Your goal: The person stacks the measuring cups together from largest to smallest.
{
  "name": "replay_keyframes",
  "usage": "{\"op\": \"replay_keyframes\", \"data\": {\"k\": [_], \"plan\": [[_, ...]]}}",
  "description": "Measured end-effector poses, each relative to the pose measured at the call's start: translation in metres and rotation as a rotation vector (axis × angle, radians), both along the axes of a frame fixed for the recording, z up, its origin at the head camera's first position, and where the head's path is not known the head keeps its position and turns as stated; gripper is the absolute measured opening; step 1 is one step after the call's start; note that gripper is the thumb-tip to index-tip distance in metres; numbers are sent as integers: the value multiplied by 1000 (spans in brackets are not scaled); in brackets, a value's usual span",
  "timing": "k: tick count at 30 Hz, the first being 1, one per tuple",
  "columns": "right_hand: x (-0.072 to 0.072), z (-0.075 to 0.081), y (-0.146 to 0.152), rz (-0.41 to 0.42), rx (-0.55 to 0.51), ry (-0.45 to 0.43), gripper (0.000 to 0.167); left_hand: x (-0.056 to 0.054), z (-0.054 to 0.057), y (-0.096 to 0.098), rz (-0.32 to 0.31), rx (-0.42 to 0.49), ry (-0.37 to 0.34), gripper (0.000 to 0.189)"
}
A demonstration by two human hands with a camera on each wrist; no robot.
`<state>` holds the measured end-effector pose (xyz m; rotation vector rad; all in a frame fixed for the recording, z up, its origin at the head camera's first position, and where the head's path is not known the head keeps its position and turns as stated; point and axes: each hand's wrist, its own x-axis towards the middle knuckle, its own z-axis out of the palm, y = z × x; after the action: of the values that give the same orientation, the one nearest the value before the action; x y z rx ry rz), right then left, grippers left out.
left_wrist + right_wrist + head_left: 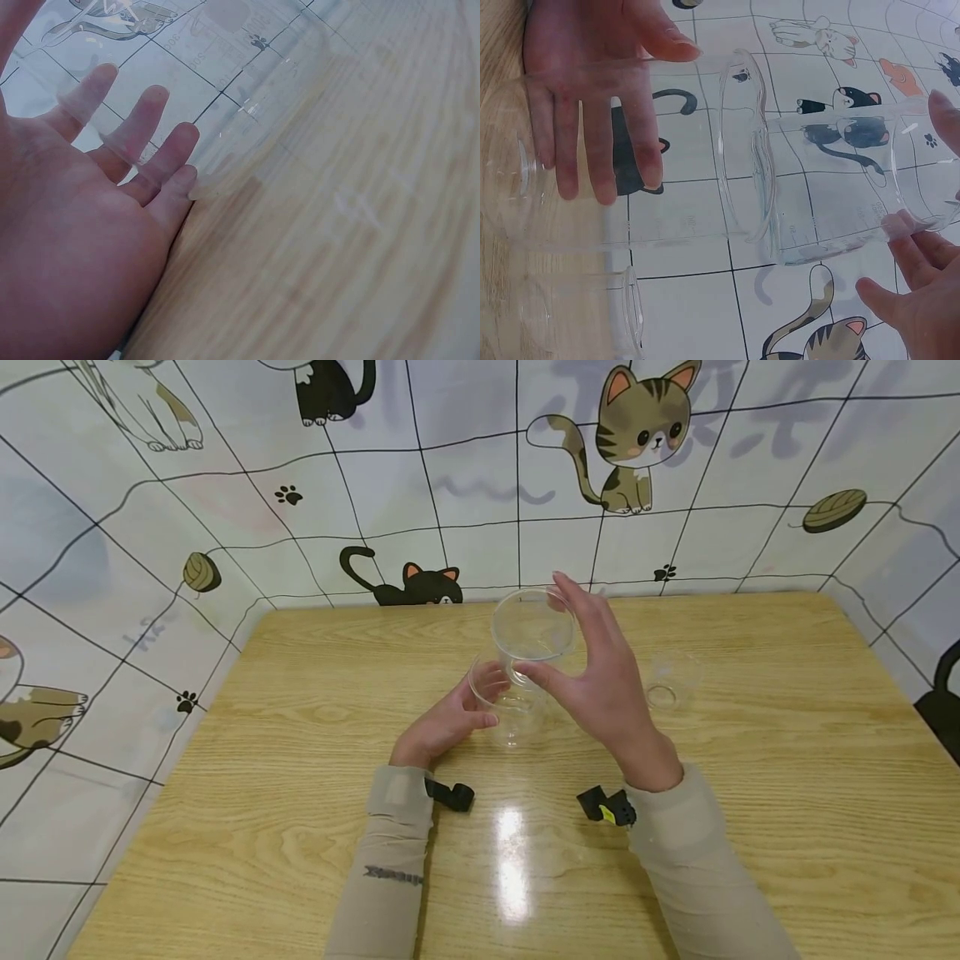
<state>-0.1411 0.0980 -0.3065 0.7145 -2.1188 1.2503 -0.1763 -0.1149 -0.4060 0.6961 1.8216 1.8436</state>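
Observation:
A large clear glass beaker (513,725) stands upright on the table in the head view. My left hand (453,717) holds its left side, thumb on the near side and fingers round the far side. In the right wrist view those fingers show through its wall. My right hand (603,697) grips a smaller clear beaker (527,639) near its rim, between thumb and fingertips. This smaller beaker (829,187) is upright above the large one, its base right at the large beaker's rim (742,150). Faint printed measuring marks show on the glass.
Another small clear beaker (663,693) stands on the wooden table (300,710) to the right of the right hand. A wall covering (480,485) with cat drawings and grid lines rises behind the table and along both sides.

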Motion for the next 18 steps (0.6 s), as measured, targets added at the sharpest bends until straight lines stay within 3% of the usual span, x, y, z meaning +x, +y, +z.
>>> {"op": "replay_keyframes", "data": {"k": [5,12,18], "plan": [[0,0,-2,10,1,3,87,-2,-3,0,4,14,-5,82],[1,-1,-4,16,8,7,87,-10,-20,-2,19,-4,-2,74],[0,-2,-4,13,9,11,88,-11,-23,-4,26,-31,23,71]]}}
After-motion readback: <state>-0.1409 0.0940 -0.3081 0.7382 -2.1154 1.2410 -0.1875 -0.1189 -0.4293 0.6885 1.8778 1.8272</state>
